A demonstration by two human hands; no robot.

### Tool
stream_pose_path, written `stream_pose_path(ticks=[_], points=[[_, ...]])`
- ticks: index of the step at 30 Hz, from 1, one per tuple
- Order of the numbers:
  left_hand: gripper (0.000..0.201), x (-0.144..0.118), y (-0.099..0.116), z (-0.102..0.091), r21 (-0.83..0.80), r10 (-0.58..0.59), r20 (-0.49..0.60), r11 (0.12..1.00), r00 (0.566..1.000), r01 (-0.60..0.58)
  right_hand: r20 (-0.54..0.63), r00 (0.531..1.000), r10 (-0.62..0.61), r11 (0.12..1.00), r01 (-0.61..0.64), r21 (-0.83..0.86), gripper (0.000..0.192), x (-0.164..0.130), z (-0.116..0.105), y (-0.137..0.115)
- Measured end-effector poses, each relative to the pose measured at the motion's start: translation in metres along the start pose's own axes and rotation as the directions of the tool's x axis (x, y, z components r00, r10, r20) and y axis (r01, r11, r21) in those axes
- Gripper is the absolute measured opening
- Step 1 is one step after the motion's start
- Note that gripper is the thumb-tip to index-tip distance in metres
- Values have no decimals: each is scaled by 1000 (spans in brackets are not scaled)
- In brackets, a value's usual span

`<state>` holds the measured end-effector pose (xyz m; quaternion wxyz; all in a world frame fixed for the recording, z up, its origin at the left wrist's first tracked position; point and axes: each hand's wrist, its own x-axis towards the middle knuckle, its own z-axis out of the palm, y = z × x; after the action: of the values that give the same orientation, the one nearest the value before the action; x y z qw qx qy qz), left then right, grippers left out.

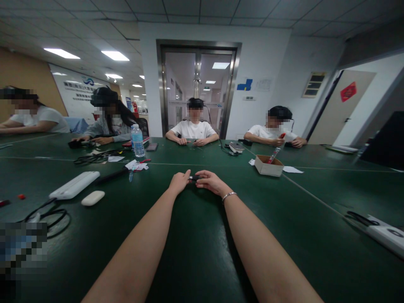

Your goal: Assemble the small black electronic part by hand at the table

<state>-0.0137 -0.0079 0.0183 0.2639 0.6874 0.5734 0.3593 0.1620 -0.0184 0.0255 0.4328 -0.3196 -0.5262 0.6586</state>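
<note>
Both my arms stretch forward over the dark green table [195, 252]. My left hand [179, 182] and my right hand [210, 182] meet at the middle of the table, fingers closed from both sides on a small dark object [193, 178]. The object is mostly hidden between the fingertips, so its shape is unclear. A thin bracelet [229, 195] circles my right wrist.
An open cardboard box [269, 166] stands at the right with a red-tipped tool in it. A water bottle [137, 141], a white power strip [74, 184], a white oval case [92, 198] and black cables [50, 216] lie at the left. Several people sit around the table's far side.
</note>
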Motion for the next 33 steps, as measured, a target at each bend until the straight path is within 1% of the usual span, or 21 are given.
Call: stream_pose_path(ticks=[6,14,17,20,24,29,33], points=[[60,-1,0,0,1,7,2,1000,1000,-7,-13,1000,7,1000,-7,12,30,0,1,0],[57,-1,-3,3,-22,63,6,998,998,-62,-75,996,50,998,-47,42,18,5,-1,2],[56,1,-7,5,-72,88,20,994,996,-87,-87,995,48,998,-44,51,13,5,-2,3],[52,4,-10,6,-151,79,23,986,997,-75,-119,992,39,997,-31,71,4,3,0,1],[47,4,-11,6,-213,66,29,975,997,-58,-142,989,32,996,-20,85,10,0,2,-2],[43,3,-10,7,-201,134,41,972,990,-123,-116,993,37,997,-28,71,8,1,3,-2],[37,4,-13,9,-261,176,34,952,984,-161,-108,993,37,998,-30,64,7,1,1,-1]])
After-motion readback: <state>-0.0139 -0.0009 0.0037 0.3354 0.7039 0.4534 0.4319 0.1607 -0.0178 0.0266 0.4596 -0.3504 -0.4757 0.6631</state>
